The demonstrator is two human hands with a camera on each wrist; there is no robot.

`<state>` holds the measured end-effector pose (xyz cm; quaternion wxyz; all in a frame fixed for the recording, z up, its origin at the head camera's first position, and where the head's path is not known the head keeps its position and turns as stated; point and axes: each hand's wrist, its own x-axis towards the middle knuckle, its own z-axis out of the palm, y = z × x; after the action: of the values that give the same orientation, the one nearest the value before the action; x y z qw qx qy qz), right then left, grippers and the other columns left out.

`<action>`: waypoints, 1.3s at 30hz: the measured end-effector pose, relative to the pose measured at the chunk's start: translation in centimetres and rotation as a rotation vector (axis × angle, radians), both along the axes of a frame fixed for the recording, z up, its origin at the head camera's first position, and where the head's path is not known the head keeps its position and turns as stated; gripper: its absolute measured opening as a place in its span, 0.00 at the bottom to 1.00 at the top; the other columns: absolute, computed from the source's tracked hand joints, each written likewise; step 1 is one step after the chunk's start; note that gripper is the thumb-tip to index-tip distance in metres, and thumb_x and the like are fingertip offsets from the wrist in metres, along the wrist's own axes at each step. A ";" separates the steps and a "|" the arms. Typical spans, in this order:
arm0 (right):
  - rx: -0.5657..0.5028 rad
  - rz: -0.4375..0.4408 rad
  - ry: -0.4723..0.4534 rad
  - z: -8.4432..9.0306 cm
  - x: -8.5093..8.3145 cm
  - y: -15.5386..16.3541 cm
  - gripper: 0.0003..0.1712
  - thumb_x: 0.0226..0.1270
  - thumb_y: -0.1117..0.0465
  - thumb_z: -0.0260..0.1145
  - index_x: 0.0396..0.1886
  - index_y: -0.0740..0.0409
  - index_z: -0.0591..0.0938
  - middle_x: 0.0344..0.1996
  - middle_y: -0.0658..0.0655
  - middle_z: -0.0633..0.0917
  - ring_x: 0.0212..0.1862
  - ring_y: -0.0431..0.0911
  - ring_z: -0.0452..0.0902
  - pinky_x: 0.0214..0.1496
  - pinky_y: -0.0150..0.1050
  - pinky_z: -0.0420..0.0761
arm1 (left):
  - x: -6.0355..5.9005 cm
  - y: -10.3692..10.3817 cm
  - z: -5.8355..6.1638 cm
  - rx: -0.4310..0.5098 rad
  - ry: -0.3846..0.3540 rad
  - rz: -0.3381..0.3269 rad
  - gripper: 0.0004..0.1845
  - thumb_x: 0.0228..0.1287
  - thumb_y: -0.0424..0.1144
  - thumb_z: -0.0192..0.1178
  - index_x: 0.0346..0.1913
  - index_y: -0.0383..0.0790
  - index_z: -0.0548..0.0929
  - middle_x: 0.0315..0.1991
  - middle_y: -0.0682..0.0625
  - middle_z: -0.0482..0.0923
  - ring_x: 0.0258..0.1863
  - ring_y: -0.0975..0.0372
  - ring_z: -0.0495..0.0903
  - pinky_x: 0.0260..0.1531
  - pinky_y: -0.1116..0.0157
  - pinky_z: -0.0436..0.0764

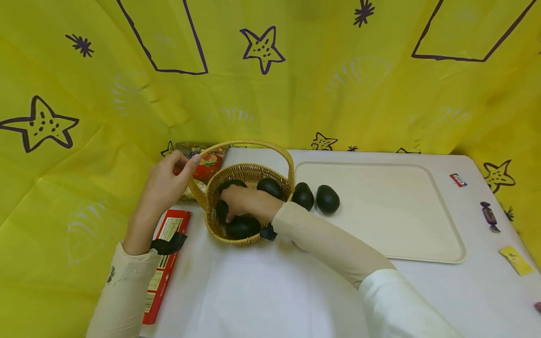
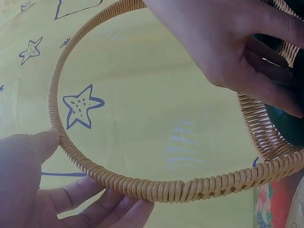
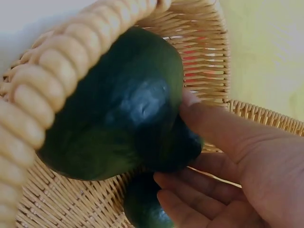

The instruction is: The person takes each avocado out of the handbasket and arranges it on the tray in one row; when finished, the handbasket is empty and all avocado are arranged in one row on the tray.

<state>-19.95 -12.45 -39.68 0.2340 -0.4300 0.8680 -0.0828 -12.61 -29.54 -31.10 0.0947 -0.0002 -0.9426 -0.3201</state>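
Observation:
A wicker basket with a tall arched handle holds several dark green avocados. My left hand grips the left side of the handle; the left wrist view shows the thumb on one side and fingers behind the wicker. Down inside the basket is my right hand, with thumb and fingers about an avocado. Beside that one, a larger-looking avocado fills much of the right wrist view. The right fingertips are partly hidden in the head view.
Two avocados lie on the left end of a cream tray. A red box and a red package lie left of the basket. Small wrapped sweets dot the table's right side. A yellow curtain hangs behind.

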 end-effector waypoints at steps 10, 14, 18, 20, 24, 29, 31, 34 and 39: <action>0.075 0.081 0.099 -0.2 0.7 -0.3 0.31 0.69 0.50 0.77 0.65 0.61 0.80 0.60 0.59 0.85 0.62 0.49 0.82 0.64 0.39 0.81 | 0.1 0.2 0.2 0.007 0.011 0.014 0.29 0.80 0.64 0.51 0.45 0.38 0.80 0.41 0.42 0.81 0.40 0.51 0.75 0.40 0.55 0.72; 0.053 0.076 0.094 -0.4 0.7 -0.1 0.30 0.69 0.51 0.78 0.64 0.61 0.81 0.59 0.59 0.86 0.61 0.49 0.83 0.63 0.39 0.81 | 0.1 0.3 0.2 0.006 0.008 0.014 0.29 0.80 0.64 0.50 0.45 0.37 0.80 0.41 0.41 0.81 0.39 0.51 0.75 0.40 0.55 0.72; 0.028 0.078 0.085 -0.5 0.6 0.2 0.29 0.69 0.51 0.77 0.63 0.60 0.82 0.58 0.58 0.86 0.61 0.48 0.83 0.62 0.38 0.81 | 0.2 0.3 0.2 0.004 0.007 0.014 0.29 0.80 0.63 0.50 0.45 0.37 0.80 0.41 0.42 0.81 0.39 0.51 0.74 0.40 0.55 0.71; 0.015 0.080 0.087 -0.5 0.5 0.3 0.29 0.69 0.50 0.77 0.63 0.61 0.82 0.58 0.58 0.86 0.61 0.48 0.83 0.62 0.38 0.81 | 0.2 0.3 0.2 0.003 0.008 0.014 0.29 0.80 0.63 0.50 0.45 0.37 0.80 0.41 0.42 0.80 0.39 0.51 0.74 0.40 0.55 0.71; -0.023 0.069 0.100 -0.4 0.5 0.7 0.30 0.69 0.49 0.77 0.63 0.61 0.82 0.58 0.57 0.86 0.61 0.49 0.83 0.62 0.38 0.81 | 0.3 0.4 0.2 0.002 0.004 0.011 0.29 0.80 0.64 0.51 0.45 0.38 0.80 0.40 0.42 0.81 0.38 0.51 0.74 0.40 0.55 0.71; -0.084 0.032 0.072 0.0 0.7 1.3 0.36 0.69 0.49 0.77 0.70 0.62 0.79 0.64 0.59 0.84 0.65 0.50 0.81 0.65 0.38 0.80 | 0.3 0.3 0.1 0.003 0.002 0.011 0.29 0.81 0.63 0.50 0.45 0.37 0.80 0.42 0.41 0.81 0.39 0.51 0.75 0.41 0.54 0.71; -0.111 0.009 0.043 0.1 0.8 1.6 0.39 0.69 0.50 0.76 0.73 0.63 0.76 0.68 0.60 0.81 0.69 0.51 0.79 0.68 0.39 0.78 | 0.2 0.3 0.0 0.007 0.004 0.014 0.29 0.80 0.64 0.50 0.45 0.37 0.80 0.43 0.41 0.81 0.39 0.51 0.75 0.40 0.55 0.71; -0.158 -0.018 0.018 0.2 0.9 2.3 0.42 0.71 0.50 0.75 0.77 0.65 0.71 0.72 0.62 0.77 0.73 0.52 0.75 0.72 0.40 0.75 | 0.2 0.4 -0.1 0.007 0.007 0.024 0.31 0.79 0.66 0.50 0.44 0.37 0.80 0.42 0.41 0.81 0.39 0.51 0.74 0.40 0.55 0.71; -0.279 -0.073 -0.033 0.7 1.0 4.3 0.45 0.72 0.49 0.74 0.79 0.66 0.68 0.73 0.63 0.76 0.72 0.53 0.75 0.71 0.41 0.77 | 0.1 0.4 0.0 0.007 0.010 0.025 0.31 0.79 0.66 0.50 0.44 0.37 0.80 0.41 0.41 0.80 0.38 0.51 0.74 0.39 0.55 0.71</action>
<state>-18.92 -8.18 -39.02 0.1831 -0.4253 0.8591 -0.2179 -12.47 -29.13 -31.08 0.1037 0.0104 -0.9409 -0.3223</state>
